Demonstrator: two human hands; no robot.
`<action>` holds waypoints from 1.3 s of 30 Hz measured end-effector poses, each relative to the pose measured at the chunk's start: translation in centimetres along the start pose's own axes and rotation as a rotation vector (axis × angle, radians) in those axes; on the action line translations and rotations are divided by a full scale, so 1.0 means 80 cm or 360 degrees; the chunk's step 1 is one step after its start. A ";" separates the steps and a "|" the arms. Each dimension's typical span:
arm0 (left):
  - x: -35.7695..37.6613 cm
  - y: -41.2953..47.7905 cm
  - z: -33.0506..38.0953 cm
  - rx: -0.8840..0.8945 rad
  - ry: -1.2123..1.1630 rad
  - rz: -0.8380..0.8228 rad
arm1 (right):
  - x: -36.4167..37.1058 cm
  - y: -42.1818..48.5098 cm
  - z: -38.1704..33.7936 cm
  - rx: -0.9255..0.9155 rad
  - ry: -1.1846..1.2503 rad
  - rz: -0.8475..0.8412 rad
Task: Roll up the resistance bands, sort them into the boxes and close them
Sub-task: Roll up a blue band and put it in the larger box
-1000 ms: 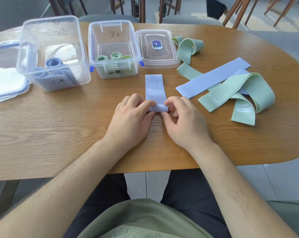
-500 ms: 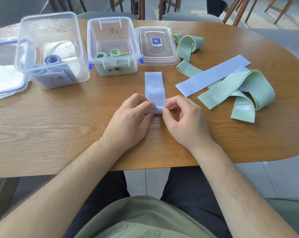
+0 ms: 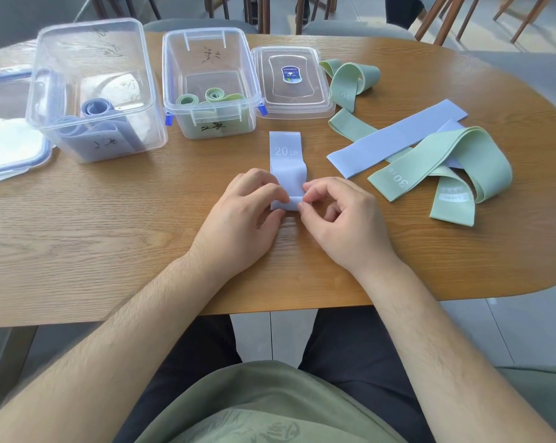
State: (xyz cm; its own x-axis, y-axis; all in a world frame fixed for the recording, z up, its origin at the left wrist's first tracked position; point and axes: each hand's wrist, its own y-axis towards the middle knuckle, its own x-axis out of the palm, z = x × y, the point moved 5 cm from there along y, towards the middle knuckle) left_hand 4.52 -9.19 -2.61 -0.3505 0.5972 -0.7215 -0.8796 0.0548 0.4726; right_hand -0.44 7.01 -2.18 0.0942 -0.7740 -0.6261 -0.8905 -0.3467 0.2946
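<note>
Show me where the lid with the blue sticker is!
In the head view, the lid with the blue sticker lies flat at the far side of the table, just right of the box holding green rolls and left of a curled green band.

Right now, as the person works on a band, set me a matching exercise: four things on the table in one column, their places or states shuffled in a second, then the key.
Things
1. pale purple fabric band printed 20 LB
2. pale green fabric band printed 30 LB
3. clear plastic lid with blue sticker
4. tall clear plastic box at far left

Places or states
A. lies flat, right of the smaller clear box of green rolls
B. holds rolled purple bands
C. near end pinched by left hand and right hand
D. lies loose and unrolled, right side of the wooden table

Pairs: 1-C, 2-D, 3-A, 4-B
</note>
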 end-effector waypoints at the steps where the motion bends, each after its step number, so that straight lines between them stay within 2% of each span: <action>1: 0.001 0.001 0.000 0.0006 -0.0005 -0.0014 | 0.000 0.000 0.000 -0.0005 -0.0015 0.0001; 4: 0.004 0.004 0.001 0.0061 0.0016 -0.0065 | 0.001 0.002 0.000 -0.0011 -0.0048 -0.0012; 8: 0.007 0.003 0.000 -0.0045 0.0098 -0.0146 | 0.002 0.004 0.002 -0.0015 -0.0051 -0.0017; 15: 0.009 0.001 0.002 -0.0076 0.0251 -0.0129 | 0.003 0.005 0.002 -0.0027 -0.0066 -0.0021; 28: 0.006 0.007 -0.002 -0.0124 0.0236 0.0001 | 0.002 0.013 -0.002 -0.0128 -0.0152 -0.0016; 39: 0.005 0.016 -0.008 -0.0024 0.0278 -0.0146 | 0.002 0.028 0.004 -0.0219 -0.0297 -0.0261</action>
State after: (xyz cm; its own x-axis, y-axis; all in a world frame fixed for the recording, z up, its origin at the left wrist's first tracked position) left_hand 3.08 -9.44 -2.63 -0.3179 0.4421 -0.8387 -0.9147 0.0898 0.3941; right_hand -2.57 6.27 -1.80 0.1371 -0.5950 -0.7919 -0.8002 -0.5378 0.2656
